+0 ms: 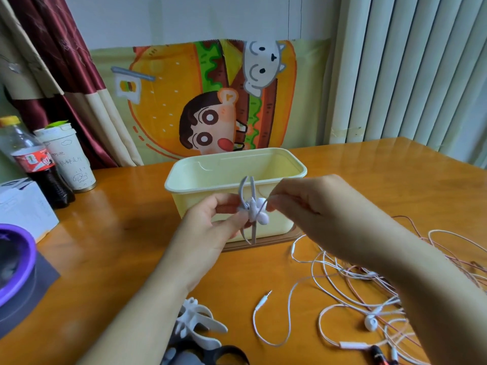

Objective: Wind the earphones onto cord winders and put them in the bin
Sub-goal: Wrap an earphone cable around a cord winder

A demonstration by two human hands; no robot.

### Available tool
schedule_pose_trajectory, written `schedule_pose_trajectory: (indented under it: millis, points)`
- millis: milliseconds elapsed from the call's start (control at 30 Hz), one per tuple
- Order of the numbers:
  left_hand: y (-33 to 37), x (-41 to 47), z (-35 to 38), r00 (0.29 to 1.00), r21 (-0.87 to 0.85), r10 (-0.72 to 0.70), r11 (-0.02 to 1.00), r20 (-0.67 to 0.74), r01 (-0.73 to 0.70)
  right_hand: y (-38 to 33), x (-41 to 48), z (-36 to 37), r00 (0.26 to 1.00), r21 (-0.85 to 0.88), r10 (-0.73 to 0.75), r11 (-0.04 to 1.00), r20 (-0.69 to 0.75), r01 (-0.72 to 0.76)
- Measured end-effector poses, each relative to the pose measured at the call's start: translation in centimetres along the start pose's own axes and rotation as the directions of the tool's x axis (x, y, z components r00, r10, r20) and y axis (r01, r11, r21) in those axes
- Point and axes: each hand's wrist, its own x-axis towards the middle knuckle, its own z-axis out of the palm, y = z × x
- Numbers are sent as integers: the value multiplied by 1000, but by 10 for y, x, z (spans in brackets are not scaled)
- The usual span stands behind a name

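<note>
My left hand [210, 219] pinches a grey cord winder [249, 191] in the air, just in front of the pale yellow bin [279, 167]. White earbuds [259, 210] sit against the winder's middle. My right hand [311, 204] pinches the white earphone cord right beside the buds. That cord trails down to the table, where a tangle of white and pink earphone cords [369, 285] lies at the right, with a jack plug [264, 300] and a loose earbud [370, 324]. Spare white winders [197, 321] lie near the front edge.
A cola bottle [34, 164] and a paper cup [68, 159] stand at the back left beside a white box [23, 206]. A purple-rimmed container [13, 264] sits at the left edge. Dark winders [210, 355] lie at the front edge.
</note>
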Motion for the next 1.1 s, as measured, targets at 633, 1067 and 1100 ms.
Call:
schedule_pose_trajectory:
  millis: [633, 1067, 1100]
  points:
    - [12, -5, -11, 942, -42, -27, 998, 334, 43, 12, 10, 3, 972, 286, 57, 958, -229, 11]
    - [19, -8, -11, 926, -85, -70, 990, 371, 109, 11, 9, 8, 943, 290, 74, 957, -326, 25]
    - [19, -8, -11, 927, -97, -65, 989, 369, 108, 11, 9, 8, 944, 305, 75, 952, -323, 28]
